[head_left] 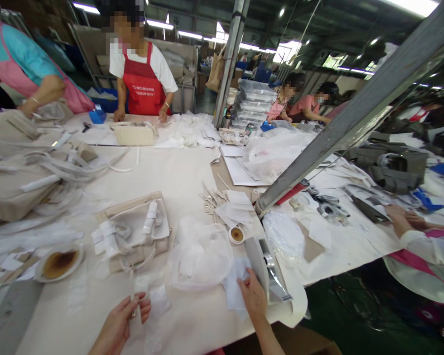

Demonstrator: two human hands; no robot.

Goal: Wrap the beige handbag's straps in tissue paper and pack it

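My left hand [124, 318] is closed on a narrow pale strap [133, 333], pinched between thumb and fingers near a small metal fitting. The strap runs up toward a beige handbag [166, 242] lying on the table, its parts wrapped in white padding. To the right, my right hand [254, 296] has its thumb and fingers bent together at a thin pale-blue sheet [234, 292]; its grip there is partly hidden. Beside that hand stands a grey tape dispenser [257, 261]. A clear plastic bag [200, 251] lies between the handbag and the sheet.
Dishes of brown liquid stand at left [76, 256] and centre [237, 241]. Straps and beige bags [18, 197] pile up at left. A slanted metal post [340, 118] rises from the table [159, 172]. Co-workers, one in a red apron [144, 88], work around it.
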